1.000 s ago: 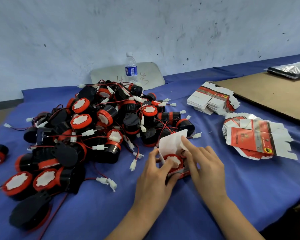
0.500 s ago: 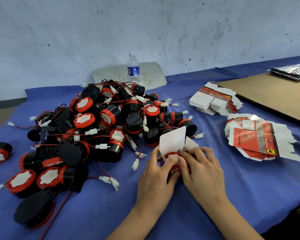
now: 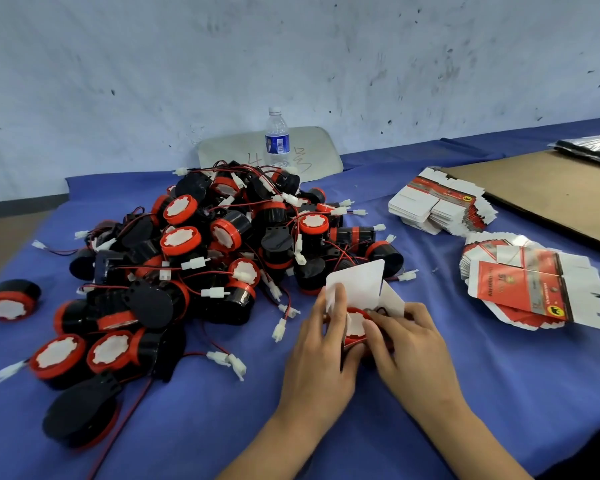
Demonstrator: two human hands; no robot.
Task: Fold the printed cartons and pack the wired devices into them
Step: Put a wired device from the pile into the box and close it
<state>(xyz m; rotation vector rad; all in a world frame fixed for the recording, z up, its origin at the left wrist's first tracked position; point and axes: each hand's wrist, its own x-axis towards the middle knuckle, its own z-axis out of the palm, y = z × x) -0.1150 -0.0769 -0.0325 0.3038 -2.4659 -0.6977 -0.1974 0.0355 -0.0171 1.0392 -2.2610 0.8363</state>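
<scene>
One carton, device inside, held between left hand, right hand

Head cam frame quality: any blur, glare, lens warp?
Head view: the light is soft and even, with faint shadows beside the pile of devices. The left hand, the right hand and the carton they hold are slightly blurred. The wide lens stretches and softens the black device in the lower left corner. The silver bag at far right shows mild glare.

I read only a red handwritten "4" on the rounded grey board; print on the flat red-and-white cartons is blurred.
</scene>
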